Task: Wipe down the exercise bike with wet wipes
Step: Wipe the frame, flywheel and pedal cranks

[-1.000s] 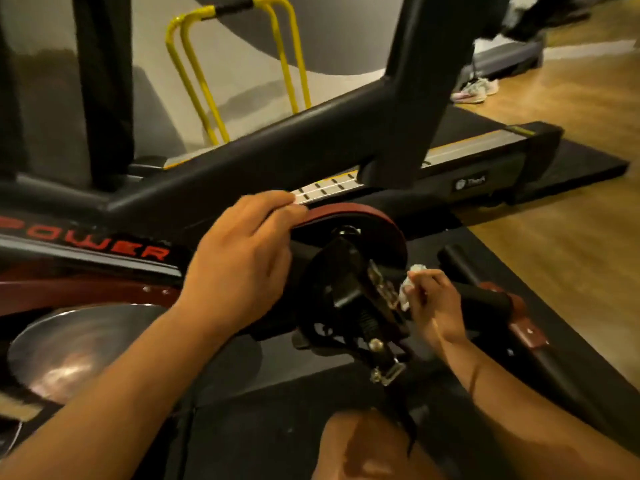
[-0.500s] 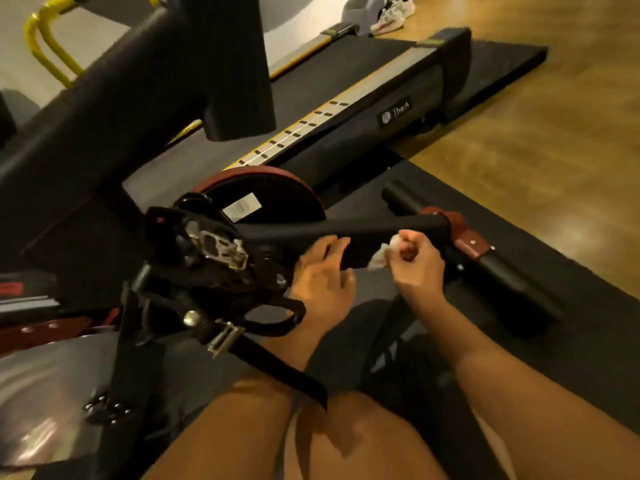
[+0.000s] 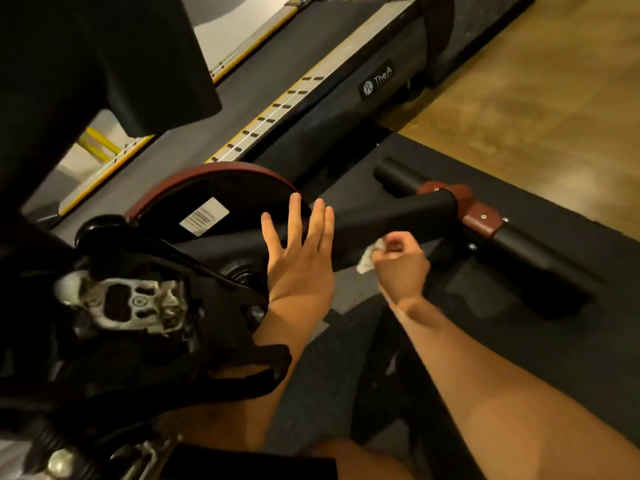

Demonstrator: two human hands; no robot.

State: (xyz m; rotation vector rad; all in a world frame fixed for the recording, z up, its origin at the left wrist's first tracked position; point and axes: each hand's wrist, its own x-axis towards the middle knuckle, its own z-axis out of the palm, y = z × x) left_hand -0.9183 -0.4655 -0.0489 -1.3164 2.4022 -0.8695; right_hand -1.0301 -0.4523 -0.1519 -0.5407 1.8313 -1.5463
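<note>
Low beside the exercise bike point(image 3: 426, 209), against the near side of its black frame tube point(image 3: 363, 225), the wet wipe point(image 3: 367, 260) sat bunched small in the right hand point(image 3: 401, 268), whose grip was clamped on it with the fingers curled. The left hand point(image 3: 301, 261) hung just beside it with its grip apart, fingers straight and spread in front of the tube and the red-rimmed disc point(image 3: 221, 183). It held nothing, and whether it touched the tube could not be told.

The pedal point(image 3: 128, 303) and its strap stood close to the left forearm. Past the tube lay the rear stabiliser point(image 3: 540, 247) on a black mat point(image 3: 433, 161), then a treadmill point(image 3: 377, 84) and the wood floor point(image 3: 554, 81).

Two risks seemed likely. The wipe was so wadded that little of it probably met the tube, so strips could be missed. A nudge to the disc might also swing the pedal into the left forearm.
</note>
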